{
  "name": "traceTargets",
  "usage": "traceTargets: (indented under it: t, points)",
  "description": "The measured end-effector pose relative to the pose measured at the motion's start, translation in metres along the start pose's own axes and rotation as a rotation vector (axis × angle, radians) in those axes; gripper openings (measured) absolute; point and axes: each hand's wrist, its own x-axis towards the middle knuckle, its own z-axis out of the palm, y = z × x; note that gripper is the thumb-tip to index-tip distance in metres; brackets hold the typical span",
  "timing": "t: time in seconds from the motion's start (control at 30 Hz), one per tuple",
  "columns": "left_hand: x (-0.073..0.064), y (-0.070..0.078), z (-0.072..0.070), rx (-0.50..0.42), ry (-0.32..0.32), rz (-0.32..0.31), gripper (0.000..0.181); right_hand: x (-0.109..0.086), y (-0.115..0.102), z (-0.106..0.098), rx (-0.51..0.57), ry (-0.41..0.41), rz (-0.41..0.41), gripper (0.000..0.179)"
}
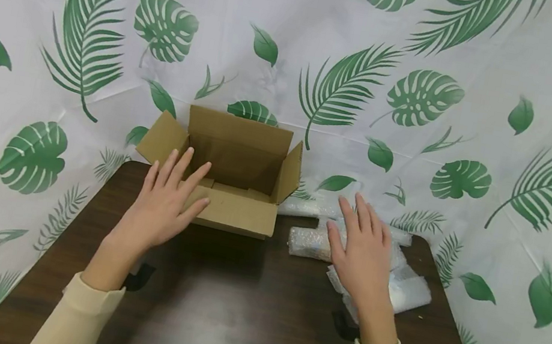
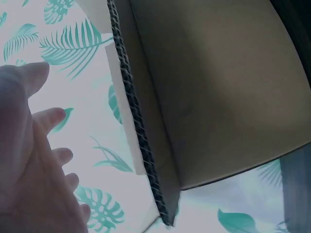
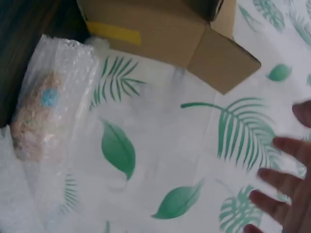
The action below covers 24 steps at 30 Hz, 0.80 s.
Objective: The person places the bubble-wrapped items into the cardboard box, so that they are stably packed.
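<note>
An open cardboard box (image 1: 233, 213) stands at the back of the dark wooden table, its flaps spread outward. My left hand (image 1: 161, 201), fingers spread and holding nothing, overlaps the box's left front corner in the head view. In the left wrist view that hand (image 2: 29, 155) is beside a large brown cardboard panel (image 2: 218, 97). My right hand (image 1: 363, 253) is spread in front of several bubble-wrapped bundles (image 1: 310, 243), also with nothing in it. The right wrist view shows one bundle (image 3: 39, 116) with something brownish and a blue patch inside, apart from my fingers (image 3: 279, 179).
The dark wooden table (image 1: 218, 320) runs toward me. A white cloth (image 1: 289, 28) printed with green leaves hangs behind it and along both sides. More clear wrap (image 1: 409, 295) lies near the table's right edge. Yellow tape (image 3: 114, 33) marks the box's side.
</note>
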Motion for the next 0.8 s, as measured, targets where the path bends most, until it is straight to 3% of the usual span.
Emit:
traceTargets:
  t: [0.1, 0.17, 0.3, 0.43, 0.53, 0.67, 0.8]
  points:
    - [0.002, -0.009, 0.001, -0.020, 0.089, -0.049, 0.066, -0.007, 0.010, -0.002, 0.037, 0.101, 0.093, 0.051]
    - [0.002, -0.016, 0.003, -0.040, 0.154, -0.094, 0.062, -0.013, 0.018, -0.003, 0.038, 0.116, 0.170, 0.049]
    - [0.000, -0.032, 0.008, -0.081, 0.226, -0.157, 0.059, -0.032, 0.041, -0.003, 0.016, -0.006, 0.356, 0.056]
    - [0.000, -0.050, 0.014, -0.096, 0.221, -0.162, 0.065, -0.050, 0.073, 0.001, -0.035, -0.230, 0.546, 0.070]
    - [-0.001, -0.058, 0.017, -0.102, 0.196, -0.167, 0.074, -0.063, 0.099, 0.009, -0.039, -0.354, 0.654, 0.081]
    - [-0.002, -0.065, 0.019, -0.109, 0.156, -0.193, 0.085, -0.079, 0.126, 0.021, 0.014, -0.432, 0.781, 0.094]
    - [-0.001, -0.072, 0.024, -0.118, 0.114, -0.223, 0.098, -0.087, 0.137, 0.032, 0.066, -0.458, 0.873, 0.108]
